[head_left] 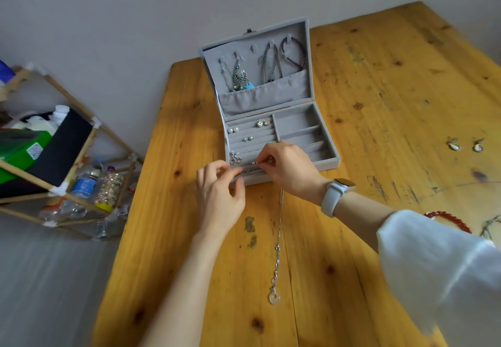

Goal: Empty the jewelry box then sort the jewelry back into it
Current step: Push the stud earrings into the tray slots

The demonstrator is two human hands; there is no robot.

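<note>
Right now we have both hands at the front edge of the grey jewelry box [329,161], which sits open on the wooden table [379,89] with its lid standing upright. Our right hand [290,169] pinches a tiny silver clasp [254,162] between thumb and forefinger, just above the front ring-roll rows. Our left hand [219,192] is curled close beside it, thumb and forefinger drawn together at what looks like the other end of the chain — too fine for us to be sure it is gripped. From the hands a silver necklace [278,252] trails straight toward us across the table, ending in a pale ring pendant [274,298].

Inside the box, 2 pearl studs [233,130], a pair of sparkly studs [263,123] and a small pair of earrings [248,138] sit in the rolls on the left, with a silver cluster [235,158] at the front left corner. The compartments on the right show only grey lining. In the lid hang dangling silver earrings [240,77], thin chains [269,62] and a dark beaded bracelet [294,51].

Farther right on the table lie 2 drop earrings [465,145], well apart from the box — and a red bead bracelet [447,220] peeks out beside our white sleeve [439,271]. A watch [337,195] wraps our right wrist. Left of the table stands a wooden rack [54,157] with bottles.
</note>
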